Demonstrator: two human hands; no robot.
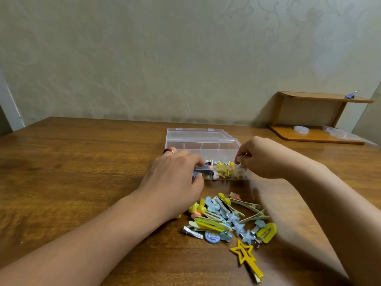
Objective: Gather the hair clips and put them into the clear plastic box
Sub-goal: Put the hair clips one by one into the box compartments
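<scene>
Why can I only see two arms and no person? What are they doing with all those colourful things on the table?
The camera sits on the person's head and looks down, so you see only their own arms, as if through their eyes. There is just this one picture.

On the wooden table stands a clear plastic box with its lid open. Some hair clips already lie in its front part. The left hand is at the box's left end, fingers curled on something dark there; what exactly is hard to tell. The right hand pinches something small over the box's right end.

Nearer to the person lies a pile of hair clips waiting to go in, with a yellow star clip beside it.

A small wooden shelf stands far right.
</scene>
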